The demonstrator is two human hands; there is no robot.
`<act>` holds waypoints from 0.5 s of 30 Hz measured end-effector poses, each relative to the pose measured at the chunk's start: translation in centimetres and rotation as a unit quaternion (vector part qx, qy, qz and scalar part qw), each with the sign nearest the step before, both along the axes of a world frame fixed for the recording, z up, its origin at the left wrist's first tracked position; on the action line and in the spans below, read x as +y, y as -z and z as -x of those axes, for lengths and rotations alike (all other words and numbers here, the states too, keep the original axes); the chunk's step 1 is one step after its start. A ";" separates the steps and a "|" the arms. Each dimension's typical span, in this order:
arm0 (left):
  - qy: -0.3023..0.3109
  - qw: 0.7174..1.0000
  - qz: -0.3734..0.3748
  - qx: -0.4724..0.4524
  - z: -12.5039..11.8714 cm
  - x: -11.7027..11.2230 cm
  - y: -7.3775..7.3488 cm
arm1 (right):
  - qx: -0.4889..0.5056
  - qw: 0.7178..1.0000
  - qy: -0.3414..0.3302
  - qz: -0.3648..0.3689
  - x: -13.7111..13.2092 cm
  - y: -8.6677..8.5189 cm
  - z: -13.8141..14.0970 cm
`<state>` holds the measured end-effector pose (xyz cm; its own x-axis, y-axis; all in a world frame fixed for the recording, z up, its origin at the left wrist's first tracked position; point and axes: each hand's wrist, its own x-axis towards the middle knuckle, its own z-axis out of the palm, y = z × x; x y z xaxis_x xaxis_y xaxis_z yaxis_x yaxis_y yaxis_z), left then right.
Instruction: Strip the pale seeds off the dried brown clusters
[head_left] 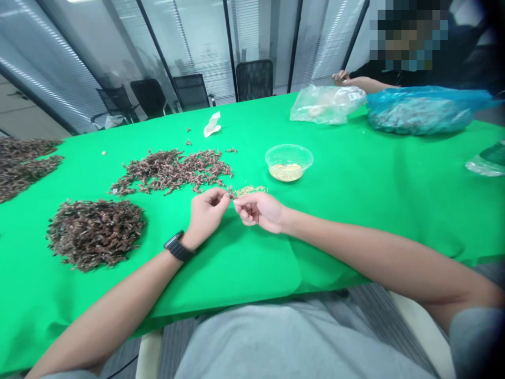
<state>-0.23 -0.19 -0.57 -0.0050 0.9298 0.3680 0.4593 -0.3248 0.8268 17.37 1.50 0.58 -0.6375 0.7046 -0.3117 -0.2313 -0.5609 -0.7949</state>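
Note:
My left hand (207, 213), with a black watch on its wrist, and my right hand (258, 210) meet fingertip to fingertip above the green cloth (355, 210). Both pinch one small brown pod (232, 195) between them. Just behind the hands lies a little heap of pale seeds (249, 190). A clear plastic bowl (289, 162) with more pale seeds stands further back. Spread brown pods (173, 171) lie to the left of the hands, and a denser brown pile (94, 231) sits at the near left.
Another brown heap (23, 163) lies at the far left edge. A clear bag (327, 104) and a blue bag (422, 109) sit at the back right before another person's hands (343, 78). A crumpled paper scrap (212, 124) and dark office chairs (254, 79) are behind.

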 end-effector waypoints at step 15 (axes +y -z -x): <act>0.015 0.988 0.076 -0.133 -0.6 0.0 -0.6 | -0.026 0.998 0.008 -0.059 -0.1 0.5 0.0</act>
